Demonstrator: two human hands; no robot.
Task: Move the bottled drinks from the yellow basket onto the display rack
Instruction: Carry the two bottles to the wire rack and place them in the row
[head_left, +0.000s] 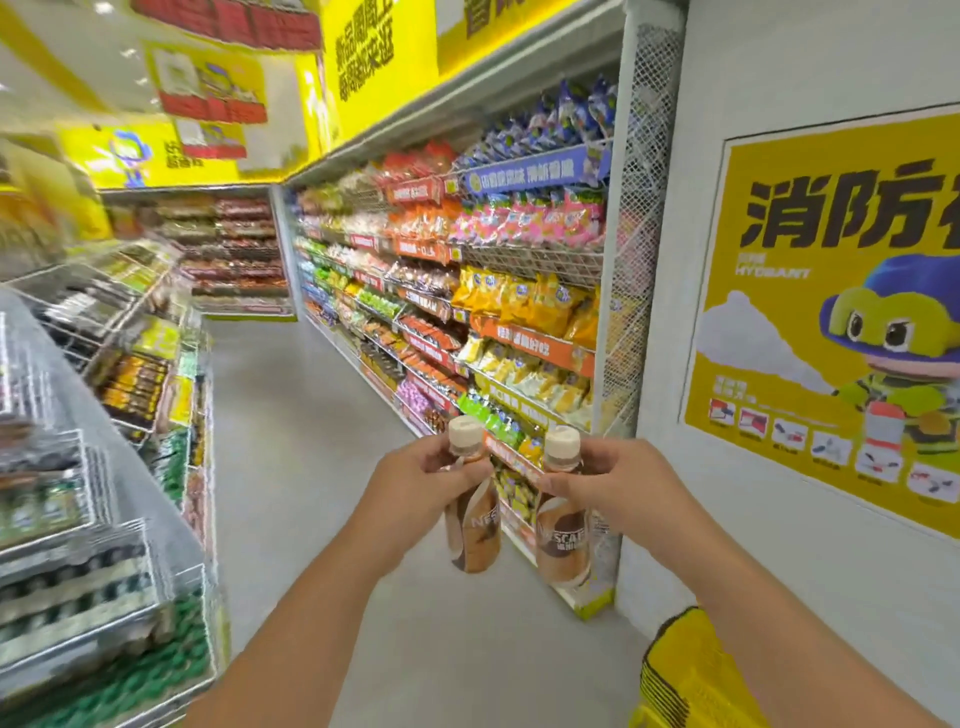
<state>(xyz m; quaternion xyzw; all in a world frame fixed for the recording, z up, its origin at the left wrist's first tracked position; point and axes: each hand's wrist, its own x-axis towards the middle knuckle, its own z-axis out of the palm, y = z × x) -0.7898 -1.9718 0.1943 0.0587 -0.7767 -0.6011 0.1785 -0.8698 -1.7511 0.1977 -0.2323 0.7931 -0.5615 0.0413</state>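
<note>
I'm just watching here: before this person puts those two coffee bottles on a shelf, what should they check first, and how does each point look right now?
1. Left hand grips the left bottle near its neck: ok.
2. Right hand grips the right bottle near its neck: ok.
3. Both caps on, bottles roughly upright: ok.
4. The bottles are kept apart: ok, a gap shows between them.
5. Free slot on the display rack at the left: cannot tell, that side is blurred.
6. More bottles waiting in the yellow basket: cannot tell, only its edge shows.
</note>
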